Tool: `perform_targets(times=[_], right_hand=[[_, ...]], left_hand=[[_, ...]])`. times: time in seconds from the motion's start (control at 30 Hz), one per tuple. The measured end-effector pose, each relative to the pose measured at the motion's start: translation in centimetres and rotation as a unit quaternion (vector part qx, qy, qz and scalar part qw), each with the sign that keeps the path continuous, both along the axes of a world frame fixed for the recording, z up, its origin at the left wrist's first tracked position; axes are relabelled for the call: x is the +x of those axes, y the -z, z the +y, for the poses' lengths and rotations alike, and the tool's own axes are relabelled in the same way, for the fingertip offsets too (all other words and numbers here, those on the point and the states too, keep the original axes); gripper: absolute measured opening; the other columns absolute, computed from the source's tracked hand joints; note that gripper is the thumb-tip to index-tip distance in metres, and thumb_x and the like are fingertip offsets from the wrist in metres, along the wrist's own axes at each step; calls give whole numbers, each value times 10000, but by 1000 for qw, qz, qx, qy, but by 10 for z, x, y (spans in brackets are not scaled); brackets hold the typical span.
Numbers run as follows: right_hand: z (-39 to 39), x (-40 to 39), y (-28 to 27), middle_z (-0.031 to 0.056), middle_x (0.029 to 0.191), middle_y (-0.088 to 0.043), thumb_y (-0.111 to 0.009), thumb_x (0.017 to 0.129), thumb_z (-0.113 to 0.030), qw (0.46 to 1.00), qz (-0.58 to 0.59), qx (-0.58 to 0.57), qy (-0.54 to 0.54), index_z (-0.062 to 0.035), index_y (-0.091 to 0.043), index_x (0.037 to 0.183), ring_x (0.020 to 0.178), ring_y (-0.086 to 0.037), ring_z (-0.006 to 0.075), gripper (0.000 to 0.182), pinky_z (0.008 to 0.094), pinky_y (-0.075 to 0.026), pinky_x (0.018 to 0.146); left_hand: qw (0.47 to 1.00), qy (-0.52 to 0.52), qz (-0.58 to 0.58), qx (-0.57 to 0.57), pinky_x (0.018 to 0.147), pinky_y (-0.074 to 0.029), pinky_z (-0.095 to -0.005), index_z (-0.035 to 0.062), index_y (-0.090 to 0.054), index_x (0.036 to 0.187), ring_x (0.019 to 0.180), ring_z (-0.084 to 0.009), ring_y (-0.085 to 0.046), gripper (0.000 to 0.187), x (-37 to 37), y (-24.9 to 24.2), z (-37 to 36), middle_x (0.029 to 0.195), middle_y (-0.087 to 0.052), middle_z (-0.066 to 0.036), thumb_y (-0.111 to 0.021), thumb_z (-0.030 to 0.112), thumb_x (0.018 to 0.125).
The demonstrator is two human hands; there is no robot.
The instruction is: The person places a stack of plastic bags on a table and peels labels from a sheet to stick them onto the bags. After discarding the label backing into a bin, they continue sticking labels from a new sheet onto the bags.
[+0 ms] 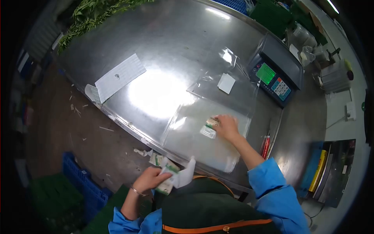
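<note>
Near my waist, in front of the table edge, my left hand [150,180] is closed on a strip of green-and-white printed labels [168,171]. Pale backing paper [186,174] curls away from the strip on its right. My right hand [227,126] is over a stack of clear plastic bags [206,146], its fingers bent onto a small green-and-white label [211,123]. A whitish patch [208,132] shows on the bag just below that label. The fingertips of my right hand are partly hidden by the hand itself.
A scale [277,74] with a lit green display stands at the right rear. A white card [226,83] rests on clear plastic beside it. A paper sheet [120,78] lies at left, leafy greens [93,15] at the back. A red-handled tool [265,146] is at right.
</note>
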State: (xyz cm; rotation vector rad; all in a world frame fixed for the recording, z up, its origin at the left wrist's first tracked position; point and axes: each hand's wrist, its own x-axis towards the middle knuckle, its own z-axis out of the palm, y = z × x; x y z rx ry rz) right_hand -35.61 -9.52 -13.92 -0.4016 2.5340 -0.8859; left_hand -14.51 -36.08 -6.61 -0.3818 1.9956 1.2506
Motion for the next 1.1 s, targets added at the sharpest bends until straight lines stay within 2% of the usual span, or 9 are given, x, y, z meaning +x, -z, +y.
perform_targets(times=[0.17, 0.23, 0.3, 0.37, 0.5, 0.63, 0.8, 1.0, 1.1], right_hand=[[58, 47, -4, 117, 1093, -481, -757, 593, -309, 984, 95, 50, -139, -156, -545, 1109, 1033, -437, 314, 578, 426, -312, 892], [79, 58, 1, 128, 1039, -513, -752, 602, -308, 937, 58, 156, -307, -166, -573, 1075, 1018, -456, 297, 525, 424, -313, 896], [83, 39, 12, 108, 913, -567, -654, 728, -323, 942, -39, 112, -315, -149, -617, 954, 963, -509, 228, 288, 353, -392, 848], [84, 2, -16, 99, 907, -590, -590, 806, -255, 954, -276, 55, -105, -128, -646, 896, 883, -555, 170, 166, 334, -421, 797], [94, -45, -57, 86, 980, -581, -544, 843, -175, 856, 352, 62, 374, -54, -605, 983, 883, -557, 171, 194, 305, -433, 799], [6, 62, -94, 89, 1049, -562, -586, 789, -188, 974, 130, -117, -146, -47, -530, 1083, 941, -541, 213, 332, 317, -411, 830], [-14, 22, -78, 71, 1048, -559, -647, 743, -277, 975, -177, -131, 3, -74, -547, 1076, 1014, -499, 249, 402, 425, -327, 908], [13, 14, 11, 48, 979, -556, -745, 608, -356, 938, 337, 84, -16, -87, -598, 920, 922, -506, 236, 437, 420, -367, 803], [50, 27, -26, 38, 964, -543, -686, 682, -285, 987, 51, 54, -141, -126, -589, 976, 969, -483, 256, 348, 461, -310, 878]], left_hand=[[973, -188, 5, -131, 821, -438, -258, 43, -389, 1282, 925, -200, -579, 621, 87, -10, -52, 1030, -600, -146, -603, 8, 699], [897, -383, 100, 196, 876, -399, -254, 38, -333, 1317, 979, -175, -543, 701, 64, -19, -31, 1021, -600, -111, -594, -61, 674], [953, -235, 107, 161, 838, -404, -235, 41, -422, 1254, 936, -126, -535, 498, 32, -12, -14, 1013, -597, -71, -553, -3, 776], [953, -215, 141, 160, 788, -421, -227, 38, -516, 1159, 878, -93, -532, 321, 13, -9, 9, 976, -607, -50, -513, 46, 838], [940, -217, 236, 117, 650, -458, -227, 42, -601, 1024, 711, -119, -594, 198, -10, -17, 42, 817, -639, -78, -536, 100, 846], [948, -116, 295, 3, 554, -470, -259, 66, -643, 900, 595, -230, -616, 129, -32, -42, 57, 698, -615, -136, -569, 141, 824], [978, -67, 195, -7, 554, -473, -263, 62, -664, 855, 586, -247, -620, 218, -17, -12, 41, 678, -612, -154, -617, 265, 791], [920, -294, 154, 210, 797, -441, -275, 30, -478, 1206, 975, -158, -537, 473, 3, -20, 9, 1069, -560, -102, -609, 51, 753], [922, -284, 140, 224, 880, -399, -277, 36, -451, 1240, 1089, -157, -458, 510, 29, -32, -10, 1206, -473, -94, -546, -39, 744]])
